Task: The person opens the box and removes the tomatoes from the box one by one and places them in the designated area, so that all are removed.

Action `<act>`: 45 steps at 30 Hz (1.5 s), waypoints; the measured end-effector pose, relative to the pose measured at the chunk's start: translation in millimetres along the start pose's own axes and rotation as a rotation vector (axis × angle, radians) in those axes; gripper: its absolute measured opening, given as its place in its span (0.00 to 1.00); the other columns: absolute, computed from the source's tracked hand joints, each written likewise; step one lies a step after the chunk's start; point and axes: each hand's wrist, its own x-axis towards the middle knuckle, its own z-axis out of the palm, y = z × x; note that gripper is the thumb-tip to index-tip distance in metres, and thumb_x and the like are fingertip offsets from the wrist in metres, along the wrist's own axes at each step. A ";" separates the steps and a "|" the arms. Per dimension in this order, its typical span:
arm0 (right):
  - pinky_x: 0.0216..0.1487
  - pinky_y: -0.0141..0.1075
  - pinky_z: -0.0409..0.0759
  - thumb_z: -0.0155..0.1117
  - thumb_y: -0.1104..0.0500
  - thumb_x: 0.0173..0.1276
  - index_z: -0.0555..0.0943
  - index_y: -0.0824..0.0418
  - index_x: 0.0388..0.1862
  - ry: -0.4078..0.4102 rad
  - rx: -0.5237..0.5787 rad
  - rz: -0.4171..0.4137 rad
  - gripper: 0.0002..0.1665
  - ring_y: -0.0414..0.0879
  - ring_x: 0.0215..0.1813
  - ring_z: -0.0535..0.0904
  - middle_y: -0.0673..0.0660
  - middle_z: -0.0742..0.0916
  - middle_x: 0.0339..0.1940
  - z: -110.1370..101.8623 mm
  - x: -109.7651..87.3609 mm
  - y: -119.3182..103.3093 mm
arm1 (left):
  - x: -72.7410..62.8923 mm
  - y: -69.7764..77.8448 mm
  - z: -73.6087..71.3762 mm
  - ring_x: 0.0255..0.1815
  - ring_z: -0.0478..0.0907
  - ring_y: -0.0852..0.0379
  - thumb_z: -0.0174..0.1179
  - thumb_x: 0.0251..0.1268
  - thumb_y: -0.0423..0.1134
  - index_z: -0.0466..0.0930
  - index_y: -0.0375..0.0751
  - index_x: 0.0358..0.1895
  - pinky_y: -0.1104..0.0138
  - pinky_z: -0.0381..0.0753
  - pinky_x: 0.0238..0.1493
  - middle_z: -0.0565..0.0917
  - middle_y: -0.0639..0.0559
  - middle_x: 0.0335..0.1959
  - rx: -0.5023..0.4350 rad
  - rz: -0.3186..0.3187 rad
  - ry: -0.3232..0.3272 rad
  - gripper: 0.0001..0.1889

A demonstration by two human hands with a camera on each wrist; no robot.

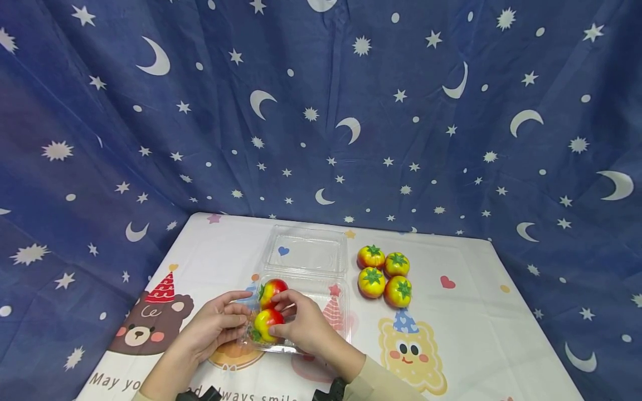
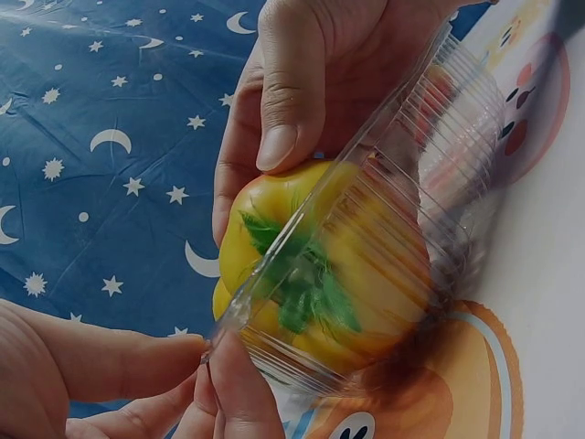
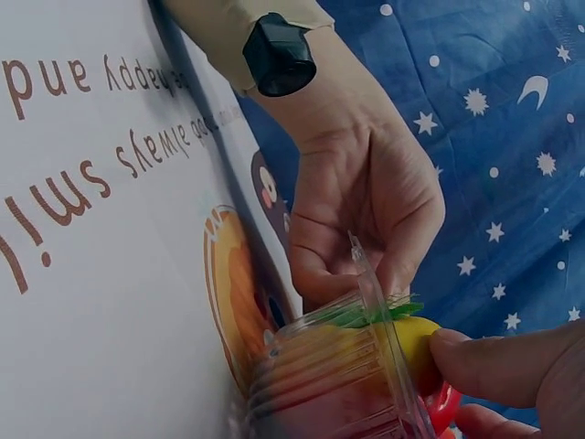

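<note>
A clear plastic clamshell box (image 1: pixel 313 287) lies open on the table with its lid (image 1: pixel 307 253) folded back. Along its left side sit two red-and-yellow toy tomatoes, the rear one (image 1: pixel 275 289) and the front one (image 1: pixel 267 323), green leaf ends facing left. My right hand (image 1: pixel 308 326) reaches in from the right and holds the front tomato, its thumb (image 2: pixel 279 137) pressing the yellow skin. At the left wall my left hand (image 1: pixel 215 326) pinches the box's rim between thumb and finger, as the left wrist view shows. Part of the rear tomato is hidden by the right fingers.
Right of the box, several more toy tomatoes (image 1: pixel 371 282) stand in a tight cluster, leaf side up. The white tablecloth (image 1: pixel 466 323) carries printed cartoon figures. A blue curtain (image 1: pixel 321 111) with moons and stars hangs behind the table.
</note>
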 end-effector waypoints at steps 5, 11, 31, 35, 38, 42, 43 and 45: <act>0.56 0.36 0.89 0.84 0.63 0.60 0.83 0.51 0.59 -0.010 0.010 -0.009 0.29 0.39 0.51 0.85 0.45 0.85 0.49 -0.9 -0.7 0.7 | -0.3 -0.1 -0.1 0.34 0.84 0.62 0.63 0.74 0.30 0.57 0.33 0.83 0.69 0.91 0.46 0.85 0.55 0.43 -0.005 0.003 -0.006 0.38; 0.56 0.35 0.89 0.83 0.63 0.62 0.83 0.51 0.60 -0.019 0.016 -0.015 0.29 0.40 0.52 0.85 0.45 0.85 0.51 -1.7 -1.3 1.7 | 0.0 -1.5 -1.1 0.34 0.84 0.62 0.63 0.74 0.30 0.56 0.33 0.83 0.69 0.91 0.45 0.85 0.55 0.43 -0.007 0.005 -0.011 0.39; 0.57 0.41 0.91 0.80 0.65 0.64 0.83 0.50 0.61 -0.008 0.093 -0.013 0.28 0.47 0.55 0.86 0.50 0.86 0.53 -11.5 -8.0 -2.3 | 0.7 -2.6 -1.1 0.34 0.84 0.62 0.62 0.75 0.29 0.56 0.33 0.84 0.69 0.91 0.44 0.85 0.54 0.43 -0.008 0.010 -0.014 0.38; 0.55 0.41 0.91 0.79 0.65 0.65 0.84 0.50 0.61 -0.016 0.120 0.001 0.27 0.48 0.56 0.86 0.51 0.86 0.54 -14.1 -8.7 -4.4 | 0.6 -1.5 -0.4 0.34 0.84 0.62 0.63 0.75 0.29 0.56 0.33 0.83 0.69 0.91 0.44 0.86 0.54 0.43 -0.010 0.007 -0.013 0.38; 0.53 0.40 0.92 0.79 0.66 0.65 0.84 0.50 0.61 -0.020 0.144 0.008 0.27 0.48 0.56 0.86 0.51 0.86 0.55 -15.9 -9.1 -5.6 | 0.5 -0.8 -0.1 0.34 0.85 0.62 0.62 0.75 0.29 0.56 0.33 0.84 0.69 0.91 0.45 0.86 0.53 0.44 -0.009 0.007 -0.009 0.38; 0.52 0.39 0.92 0.79 0.66 0.65 0.84 0.51 0.61 -0.017 0.161 0.005 0.26 0.48 0.55 0.86 0.52 0.86 0.55 -18.4 -9.9 -6.5 | 0.3 -0.7 0.0 0.35 0.85 0.61 0.62 0.75 0.29 0.56 0.33 0.84 0.69 0.91 0.45 0.85 0.53 0.44 -0.004 0.008 -0.007 0.38; 0.52 0.39 0.92 0.79 0.66 0.65 0.85 0.51 0.61 -0.017 0.162 0.004 0.26 0.48 0.55 0.86 0.53 0.87 0.56 -19.2 -10.2 -6.8 | 0.3 -0.7 -0.1 0.35 0.85 0.61 0.62 0.75 0.29 0.56 0.33 0.84 0.69 0.91 0.45 0.85 0.53 0.44 -0.003 0.008 -0.008 0.38; 0.53 0.39 0.92 0.78 0.65 0.66 0.85 0.51 0.61 -0.018 0.164 0.002 0.26 0.49 0.56 0.86 0.53 0.87 0.56 -20.9 -10.9 -7.5 | 0.2 -0.8 -0.2 0.35 0.85 0.61 0.62 0.75 0.29 0.56 0.33 0.83 0.70 0.91 0.44 0.85 0.53 0.44 -0.003 0.009 -0.009 0.38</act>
